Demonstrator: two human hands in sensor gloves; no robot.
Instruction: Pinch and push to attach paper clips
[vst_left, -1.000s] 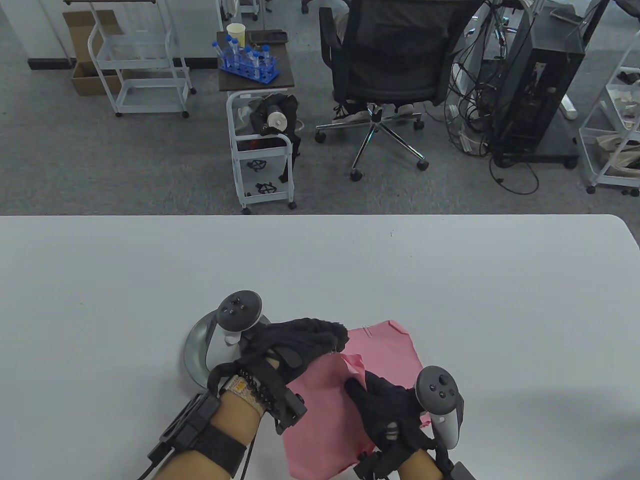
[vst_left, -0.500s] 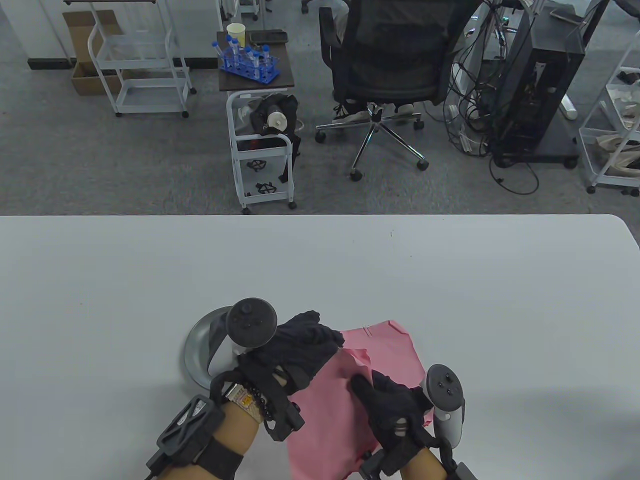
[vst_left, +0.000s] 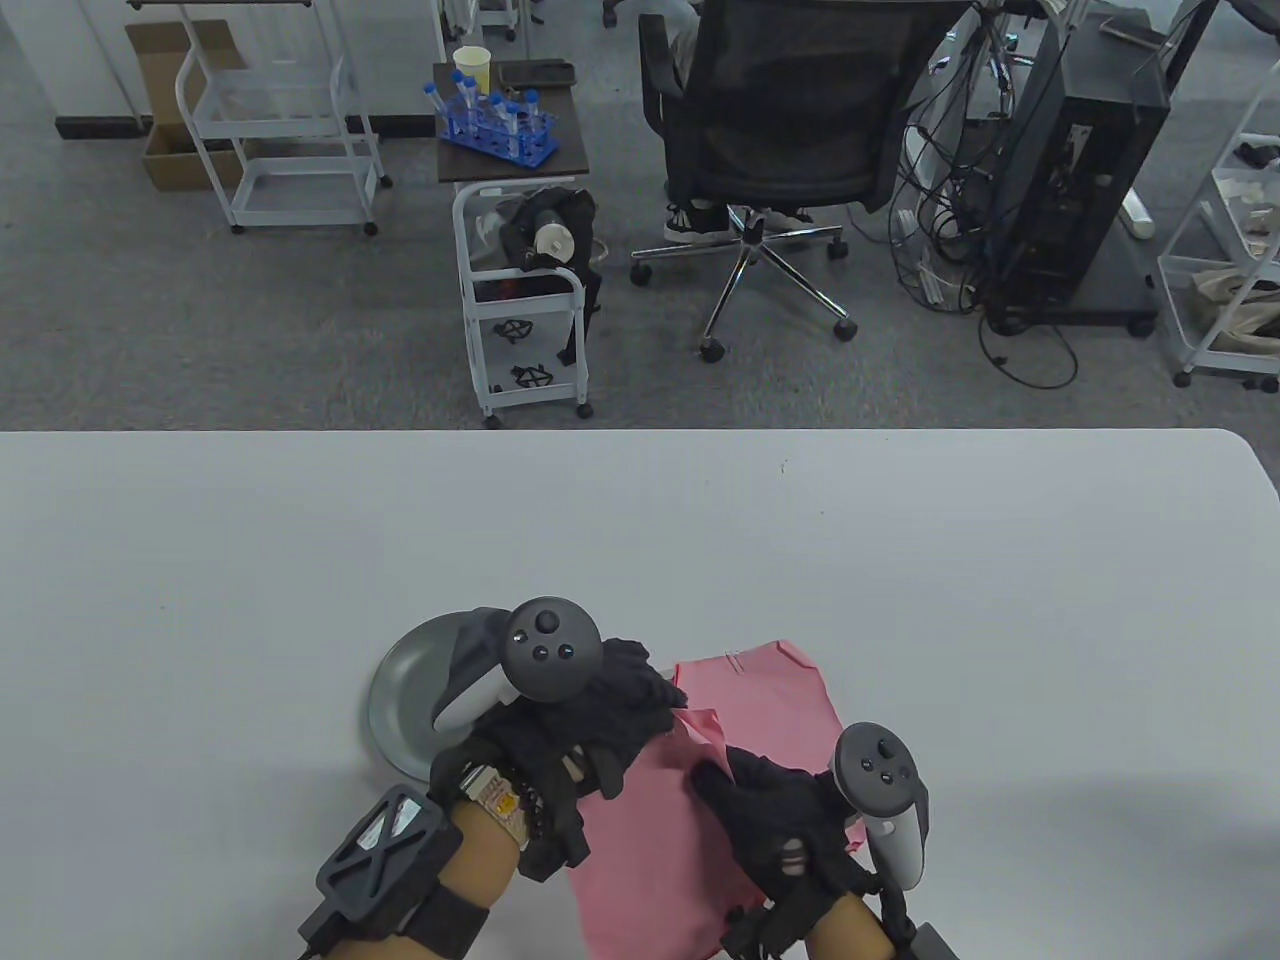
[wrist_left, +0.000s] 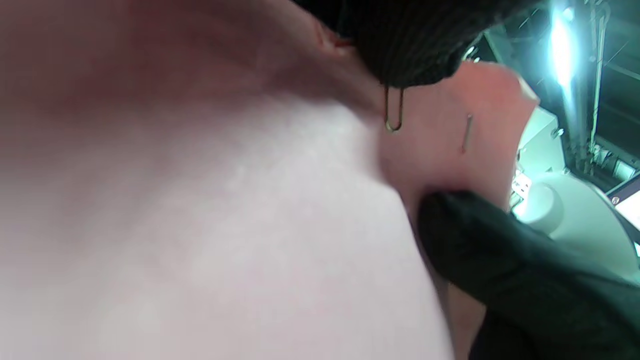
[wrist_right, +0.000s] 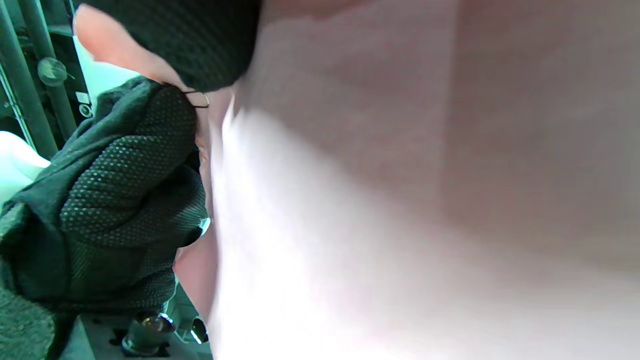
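A stack of pink paper (vst_left: 770, 715) lies at the table's near edge, with one corner raised (vst_left: 705, 725). My left hand (vst_left: 660, 700) pinches a metal paper clip (wrist_left: 393, 112) at that raised edge; the clip's loop sticks out below my fingertips (wrist_left: 410, 50). The clip also shows in the right wrist view (wrist_right: 198, 99). My right hand (vst_left: 715, 775) holds the raised paper from the near side, its finger (wrist_left: 500, 260) against the sheet. Another clip (vst_left: 737, 660) sits on the paper's far edge and also shows in the left wrist view (wrist_left: 466, 132).
A round metal dish (vst_left: 400, 700) sits on the table just left of my left hand, partly hidden by the tracker. The white table (vst_left: 640, 540) stretches away behind the paper. Carts and an office chair stand on the floor beyond it.
My left hand has rolled over and shifted right and nearer, its tracker now above the paper's left edge. My right hand has stayed on the paper, shifting slightly.
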